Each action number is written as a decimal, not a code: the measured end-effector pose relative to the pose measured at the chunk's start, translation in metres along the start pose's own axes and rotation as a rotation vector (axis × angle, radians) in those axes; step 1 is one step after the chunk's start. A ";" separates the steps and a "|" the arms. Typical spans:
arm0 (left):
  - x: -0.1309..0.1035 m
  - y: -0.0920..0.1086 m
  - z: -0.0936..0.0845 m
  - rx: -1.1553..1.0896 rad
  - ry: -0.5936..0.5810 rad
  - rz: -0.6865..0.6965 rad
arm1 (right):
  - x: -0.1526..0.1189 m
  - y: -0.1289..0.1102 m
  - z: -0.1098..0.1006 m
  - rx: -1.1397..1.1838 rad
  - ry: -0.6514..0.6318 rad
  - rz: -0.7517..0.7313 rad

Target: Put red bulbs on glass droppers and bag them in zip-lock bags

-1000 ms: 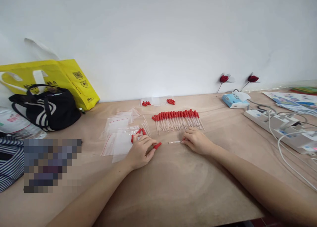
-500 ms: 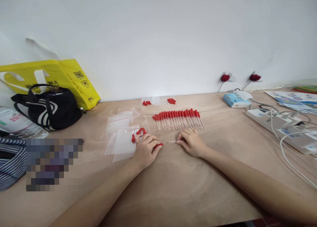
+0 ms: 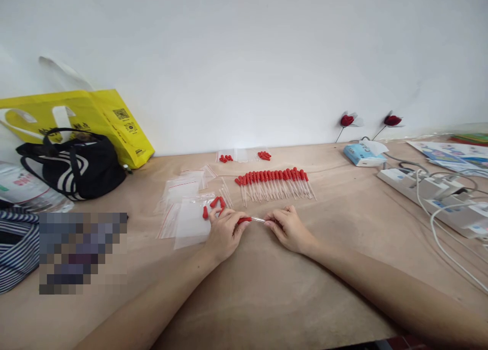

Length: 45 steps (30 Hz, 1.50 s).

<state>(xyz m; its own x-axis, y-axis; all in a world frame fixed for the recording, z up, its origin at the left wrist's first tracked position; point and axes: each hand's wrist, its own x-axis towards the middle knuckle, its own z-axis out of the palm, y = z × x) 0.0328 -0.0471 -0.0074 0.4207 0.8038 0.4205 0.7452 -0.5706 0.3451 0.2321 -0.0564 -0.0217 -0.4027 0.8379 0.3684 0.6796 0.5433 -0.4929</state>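
Note:
Between thumb and fingers my left hand (image 3: 225, 233) pinches a red rubber dropper bulb (image 3: 244, 220), its mouth facing right. My right hand (image 3: 286, 229) is closed on a clear glass dropper tube (image 3: 259, 219), whose end meets the bulb's mouth; how far it sits inside I cannot tell. Beyond my hands lies a row of droppers with red bulbs (image 3: 272, 176), side by side. Loose red bulbs (image 3: 206, 212) rest on a clear zip bag (image 3: 186, 233) by my left hand. Several bare tubes (image 3: 225, 193) lie just behind that hand.
More zip bags (image 3: 185, 184) spread to the left, and small piles of red bulbs (image 3: 264, 155) sit by the wall. A black bag (image 3: 76, 167) and yellow bag (image 3: 125, 131) stand at left. Power strips (image 3: 430, 197) with cables, and a tissue pack (image 3: 364, 154), are at right.
My right hand has moved left with the glass tube, closing the gap to the red bulb. My left hand has turned slightly, and its bulb shows more.

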 end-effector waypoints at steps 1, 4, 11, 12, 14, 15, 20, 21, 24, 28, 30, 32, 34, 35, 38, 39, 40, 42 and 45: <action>0.000 0.000 0.000 -0.021 -0.016 -0.022 | 0.000 -0.001 0.000 0.001 -0.007 -0.021; 0.001 -0.001 0.001 -0.092 -0.070 -0.092 | -0.001 -0.004 0.001 0.001 -0.017 -0.065; 0.000 -0.002 0.000 -0.121 -0.089 -0.045 | -0.002 -0.004 0.000 -0.073 -0.025 -0.140; -0.001 -0.001 0.000 -0.102 -0.084 -0.023 | -0.001 -0.004 0.000 -0.115 -0.016 -0.163; -0.002 0.000 0.000 -0.062 -0.078 0.016 | 0.000 -0.004 -0.001 -0.194 0.008 -0.211; -0.002 0.000 -0.001 -0.045 -0.076 0.031 | 0.000 -0.003 -0.001 -0.217 0.018 -0.231; -0.004 0.003 -0.002 -0.028 -0.058 0.104 | 0.002 -0.001 0.002 -0.181 0.026 -0.252; -0.004 0.004 -0.002 -0.031 -0.055 0.117 | 0.002 -0.001 0.003 -0.168 0.020 -0.249; -0.004 0.005 -0.002 -0.042 -0.049 0.139 | 0.004 -0.002 0.006 -0.136 0.010 -0.239; -0.004 0.004 -0.002 -0.049 -0.041 0.125 | 0.007 -0.004 0.010 -0.103 -0.006 -0.217; -0.003 0.003 -0.003 -0.042 -0.045 0.115 | 0.009 -0.004 0.010 -0.088 -0.027 -0.207; -0.002 0.002 -0.004 -0.026 -0.048 0.113 | 0.011 -0.004 0.007 -0.069 -0.054 -0.205; 0.000 0.001 -0.006 -0.003 -0.039 0.121 | 0.012 -0.004 0.001 -0.071 -0.085 -0.222; 0.001 0.000 -0.007 0.011 -0.032 0.127 | 0.013 -0.004 -0.003 -0.085 -0.097 -0.235; 0.003 -0.001 -0.010 0.056 -0.004 0.141 | 0.013 -0.002 -0.012 -0.146 -0.110 -0.258; 0.003 -0.002 -0.011 0.074 0.016 0.141 | 0.014 0.000 -0.014 -0.157 -0.101 -0.246; 0.004 -0.003 -0.011 0.095 0.047 0.135 | 0.015 0.004 -0.015 -0.158 -0.078 -0.216; 0.004 -0.008 -0.013 0.141 0.143 0.101 | 0.020 0.017 -0.016 -0.136 0.016 -0.101; 0.003 -0.021 -0.019 0.210 0.279 -0.012 | 0.033 0.045 -0.018 -0.127 0.257 0.176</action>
<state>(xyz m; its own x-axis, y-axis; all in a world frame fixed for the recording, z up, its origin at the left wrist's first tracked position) 0.0086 -0.0360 0.0021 0.2758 0.7167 0.6406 0.8515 -0.4914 0.1832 0.2608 -0.0047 -0.0172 -0.1152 0.8691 0.4811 0.8024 0.3669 -0.4706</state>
